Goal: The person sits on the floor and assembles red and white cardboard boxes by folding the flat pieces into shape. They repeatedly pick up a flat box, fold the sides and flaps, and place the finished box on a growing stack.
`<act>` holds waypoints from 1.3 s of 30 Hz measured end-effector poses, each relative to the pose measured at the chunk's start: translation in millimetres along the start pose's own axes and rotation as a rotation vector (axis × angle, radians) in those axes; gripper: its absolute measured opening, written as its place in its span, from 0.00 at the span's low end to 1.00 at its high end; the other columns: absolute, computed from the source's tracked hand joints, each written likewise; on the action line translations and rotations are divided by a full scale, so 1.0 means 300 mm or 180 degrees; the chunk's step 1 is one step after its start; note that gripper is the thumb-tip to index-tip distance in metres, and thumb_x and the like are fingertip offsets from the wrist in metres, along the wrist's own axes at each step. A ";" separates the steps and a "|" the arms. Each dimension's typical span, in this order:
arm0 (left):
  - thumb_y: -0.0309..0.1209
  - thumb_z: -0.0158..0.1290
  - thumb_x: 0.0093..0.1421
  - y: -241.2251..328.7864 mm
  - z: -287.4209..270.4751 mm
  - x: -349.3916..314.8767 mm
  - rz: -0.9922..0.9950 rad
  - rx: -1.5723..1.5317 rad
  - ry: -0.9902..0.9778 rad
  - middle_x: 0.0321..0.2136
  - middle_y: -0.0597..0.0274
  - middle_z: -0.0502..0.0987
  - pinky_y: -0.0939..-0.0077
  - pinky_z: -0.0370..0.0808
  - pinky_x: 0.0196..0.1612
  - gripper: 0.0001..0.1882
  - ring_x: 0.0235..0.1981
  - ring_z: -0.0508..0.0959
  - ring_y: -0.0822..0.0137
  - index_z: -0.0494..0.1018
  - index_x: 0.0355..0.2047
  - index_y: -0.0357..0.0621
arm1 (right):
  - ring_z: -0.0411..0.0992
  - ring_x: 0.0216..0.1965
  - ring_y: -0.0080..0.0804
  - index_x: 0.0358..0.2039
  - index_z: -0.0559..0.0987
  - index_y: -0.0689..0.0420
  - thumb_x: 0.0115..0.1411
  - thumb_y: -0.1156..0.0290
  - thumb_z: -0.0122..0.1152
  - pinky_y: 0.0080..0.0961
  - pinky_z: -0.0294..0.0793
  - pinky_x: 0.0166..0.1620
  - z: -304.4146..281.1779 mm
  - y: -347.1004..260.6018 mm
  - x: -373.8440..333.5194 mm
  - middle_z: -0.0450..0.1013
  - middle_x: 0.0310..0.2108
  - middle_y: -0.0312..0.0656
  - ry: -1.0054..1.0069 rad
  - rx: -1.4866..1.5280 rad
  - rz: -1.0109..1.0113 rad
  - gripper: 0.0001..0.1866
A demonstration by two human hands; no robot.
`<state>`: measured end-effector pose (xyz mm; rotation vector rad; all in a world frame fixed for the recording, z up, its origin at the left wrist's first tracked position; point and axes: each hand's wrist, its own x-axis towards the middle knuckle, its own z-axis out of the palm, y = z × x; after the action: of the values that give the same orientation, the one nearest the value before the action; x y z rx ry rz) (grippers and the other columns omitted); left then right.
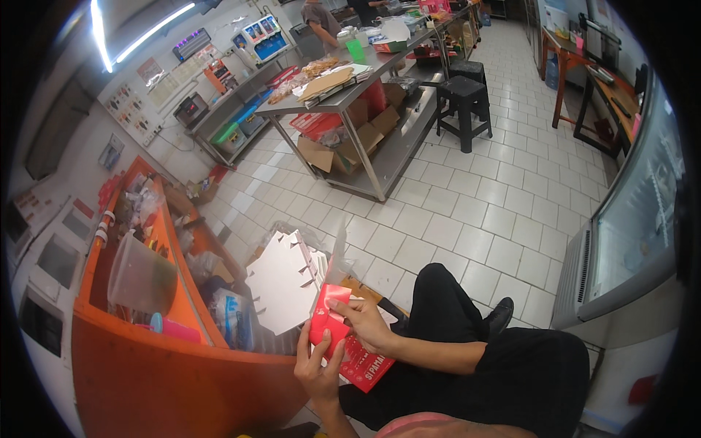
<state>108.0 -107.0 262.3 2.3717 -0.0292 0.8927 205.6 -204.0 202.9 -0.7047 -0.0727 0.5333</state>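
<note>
Both my hands are on a red cardboard carton (330, 334), partly folded, held above my lap. My left hand (318, 369) grips its lower left side, with the fingertips on the red face. My right hand (364, 323) pinches its right side, thumb and fingers close together at the upper part. Below the hands a red printed panel (367, 363) with white lettering rests against my black trousers. Whether that panel belongs to the same carton, I cannot tell. Just beyond my hands stands a stack of flat white box blanks (285, 286) with notched edges.
An orange cabinet (190, 383) with a clear plastic tub (142, 274) stands close on my left. A glass-door fridge (639, 212) is on the right. Further off are a steel table (347, 95), black stools (464, 109) and a person (321, 22) behind the table.
</note>
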 end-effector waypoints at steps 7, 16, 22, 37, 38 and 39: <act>0.25 0.69 0.45 0.001 0.011 0.017 0.0056 0.0134 0.0287 0.52 0.42 0.76 0.61 0.77 0.49 0.24 0.48 0.80 0.47 0.79 0.45 0.39 | 0.79 0.33 0.24 0.42 0.80 0.66 0.68 0.68 0.59 0.19 0.82 0.35 0.026 -0.036 -0.021 0.79 0.35 0.41 -0.0335 0.0266 0.0277 0.12; 0.29 0.70 0.45 -0.060 0.042 -0.013 0.0333 -0.0263 0.0035 0.53 0.43 0.77 0.62 0.77 0.53 0.32 0.52 0.79 0.48 0.73 0.53 0.42 | 0.74 0.48 0.25 0.52 0.72 0.62 0.64 0.71 0.63 0.24 0.78 0.50 0.024 -0.072 -0.034 0.73 0.47 0.40 -0.1089 0.0120 0.0375 0.18; 0.30 0.69 0.47 -0.081 0.101 -0.032 0.1110 -0.0300 0.0696 0.53 0.36 0.75 0.56 0.78 0.50 0.34 0.50 0.79 0.44 0.68 0.54 0.43 | 0.73 0.45 0.20 0.51 0.73 0.60 0.63 0.67 0.67 0.20 0.76 0.47 0.040 -0.094 -0.046 0.74 0.44 0.37 -0.1348 -0.0016 0.0240 0.19; 0.33 0.70 0.44 -0.085 -0.003 0.016 0.1688 0.0855 -0.0414 0.55 0.46 0.76 0.51 0.70 0.60 0.29 0.55 0.77 0.46 0.77 0.49 0.49 | 0.69 0.56 0.30 0.66 0.61 0.59 0.61 0.60 0.69 0.27 0.69 0.60 -0.036 -0.215 0.018 0.69 0.58 0.41 -0.1136 0.0502 -0.0061 0.39; 0.32 0.68 0.47 -0.078 -0.018 0.013 0.1724 0.0843 -0.0606 0.55 0.47 0.76 0.52 0.68 0.62 0.22 0.57 0.76 0.49 0.80 0.46 0.50 | 0.70 0.57 0.31 0.66 0.62 0.60 0.62 0.62 0.66 0.28 0.69 0.60 -0.073 -0.259 0.032 0.69 0.58 0.44 -0.1502 0.0994 0.0290 0.36; 0.31 0.67 0.47 -0.076 -0.032 0.010 0.1750 0.0877 -0.0682 0.55 0.47 0.75 0.52 0.68 0.62 0.22 0.57 0.76 0.49 0.80 0.45 0.50 | 0.71 0.55 0.30 0.65 0.63 0.60 0.63 0.63 0.66 0.27 0.71 0.58 -0.102 -0.273 0.048 0.71 0.56 0.44 -0.1337 0.0338 0.0105 0.34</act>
<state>109.6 -82.4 257.8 2.7642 -0.7148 0.9227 261.7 -267.1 229.9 -0.4825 -0.4226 0.7056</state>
